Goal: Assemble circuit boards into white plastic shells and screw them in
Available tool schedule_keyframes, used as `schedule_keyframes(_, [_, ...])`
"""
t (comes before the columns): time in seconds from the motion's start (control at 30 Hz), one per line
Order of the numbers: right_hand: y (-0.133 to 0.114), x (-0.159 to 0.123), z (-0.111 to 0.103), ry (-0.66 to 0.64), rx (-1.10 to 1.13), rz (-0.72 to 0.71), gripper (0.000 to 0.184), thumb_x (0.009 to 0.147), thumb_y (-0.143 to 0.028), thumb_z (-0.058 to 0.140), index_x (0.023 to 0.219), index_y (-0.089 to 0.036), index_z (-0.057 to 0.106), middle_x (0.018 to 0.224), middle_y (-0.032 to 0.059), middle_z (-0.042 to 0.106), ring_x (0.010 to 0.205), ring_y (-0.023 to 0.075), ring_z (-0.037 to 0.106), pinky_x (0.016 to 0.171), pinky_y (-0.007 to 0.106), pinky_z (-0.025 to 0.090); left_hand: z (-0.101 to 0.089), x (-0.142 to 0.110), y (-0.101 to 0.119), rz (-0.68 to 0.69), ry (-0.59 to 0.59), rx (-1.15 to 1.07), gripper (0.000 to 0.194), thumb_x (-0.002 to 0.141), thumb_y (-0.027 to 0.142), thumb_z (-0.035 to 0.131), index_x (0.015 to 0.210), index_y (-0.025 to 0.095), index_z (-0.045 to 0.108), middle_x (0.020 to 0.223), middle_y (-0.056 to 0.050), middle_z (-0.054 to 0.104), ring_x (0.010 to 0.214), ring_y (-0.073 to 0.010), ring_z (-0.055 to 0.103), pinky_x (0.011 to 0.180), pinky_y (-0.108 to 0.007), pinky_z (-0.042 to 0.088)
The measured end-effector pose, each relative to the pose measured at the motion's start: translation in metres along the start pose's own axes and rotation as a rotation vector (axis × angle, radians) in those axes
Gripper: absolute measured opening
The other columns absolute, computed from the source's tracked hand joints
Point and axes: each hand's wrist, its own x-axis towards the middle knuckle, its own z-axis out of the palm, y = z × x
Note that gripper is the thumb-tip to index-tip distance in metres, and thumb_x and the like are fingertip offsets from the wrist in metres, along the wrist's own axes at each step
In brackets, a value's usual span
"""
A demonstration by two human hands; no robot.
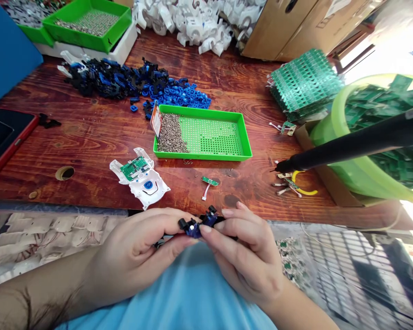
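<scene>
Both hands meet just in front of the table's near edge, over my blue shirt. My left hand (137,252) and my right hand (248,256) pinch one small blue and black plastic part (198,225) between their fingertips. On the wooden table (89,133) right behind them lies a white plastic shell (149,185) carrying a small green circuit board (135,167). A tiny green board with white wires (209,183) lies to the right of that shell.
A green tray (209,135) with a heap of small screws sits mid-table. Behind it lies a pile of blue and black parts (134,82). Stacked green boards (304,85), a yellow-green bin (351,165) and a black tool (347,146) are at the right. A phone (3,135) lies left.
</scene>
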Motion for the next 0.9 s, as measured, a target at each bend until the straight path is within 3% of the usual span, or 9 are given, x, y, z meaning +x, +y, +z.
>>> schedule_keyframes(0.23, [-0.002,0.002,0.001,0.034,-0.046,0.015,0.021,0.085,-0.006,0.061,0.102,-0.014,0.068,0.088,0.0019,0.061,0.101,0.0136,0.056,0.107,0.029,0.041,-0.001,-0.001,0.000,0.032,0.024,0.038,0.007,0.085,0.014,0.061,0.090,0.018,0.066,0.087,0.000,0.074,0.082,-0.0066,0.070,0.084,-0.005,0.048])
schedule_keyframes(0.4, [0.000,0.005,0.006,0.053,-0.063,-0.007,0.027,0.080,-0.005,0.063,0.105,-0.016,0.065,0.089,0.0018,0.060,0.101,0.0151,0.056,0.106,0.031,0.041,-0.001,-0.006,-0.004,0.057,0.012,0.027,0.020,0.085,0.014,0.061,0.103,0.021,0.062,0.097,-0.001,0.074,0.089,-0.0088,0.069,0.087,-0.010,0.050])
schedule_keyframes(0.5, [0.004,0.005,0.015,0.227,0.085,0.026,0.044,0.073,-0.003,0.069,0.113,-0.016,0.057,0.095,0.0041,0.057,0.098,0.0168,0.056,0.098,0.033,0.046,-0.002,-0.008,-0.008,0.092,0.029,0.040,0.027,0.082,0.011,0.061,0.108,0.021,0.060,0.103,-0.001,0.073,0.094,-0.0100,0.069,0.090,-0.012,0.050])
schedule_keyframes(0.57, [0.007,0.002,0.020,0.283,0.271,0.151,0.053,0.073,-0.005,0.067,0.121,-0.017,0.051,0.103,0.0069,0.053,0.101,0.0185,0.053,0.094,0.035,0.048,-0.004,-0.009,-0.009,0.088,0.042,0.061,0.032,0.081,0.008,0.060,0.110,0.021,0.059,0.106,-0.002,0.073,0.097,-0.0113,0.068,0.092,-0.014,0.050])
schedule_keyframes(0.7, [0.013,-0.001,0.023,0.065,0.559,0.369,0.051,0.079,-0.017,0.066,0.127,-0.023,0.047,0.112,0.0086,0.055,0.104,0.0204,0.055,0.091,0.038,0.050,-0.006,-0.010,-0.010,0.063,0.014,0.067,0.037,0.079,0.006,0.058,0.111,0.024,0.058,0.110,0.000,0.072,0.101,-0.0104,0.067,0.094,-0.013,0.048])
schedule_keyframes(0.77, [0.013,0.002,0.022,0.011,0.604,0.359,0.046,0.080,-0.021,0.069,0.122,-0.024,0.052,0.106,0.0066,0.060,0.096,0.0180,0.058,0.085,0.034,0.052,-0.006,-0.009,-0.009,0.050,0.017,0.037,0.037,0.078,0.006,0.058,0.109,0.024,0.059,0.107,0.002,0.073,0.098,-0.0099,0.068,0.092,-0.012,0.048])
schedule_keyframes(0.9, [0.010,0.011,0.018,0.023,0.581,0.263,0.029,0.081,-0.017,0.068,0.109,-0.020,0.060,0.095,0.0058,0.067,0.089,0.0147,0.062,0.078,0.027,0.054,-0.002,-0.009,-0.009,-0.044,-0.012,-0.105,0.032,0.077,0.005,0.058,0.103,0.023,0.063,0.097,0.001,0.074,0.088,-0.0123,0.070,0.082,-0.015,0.054])
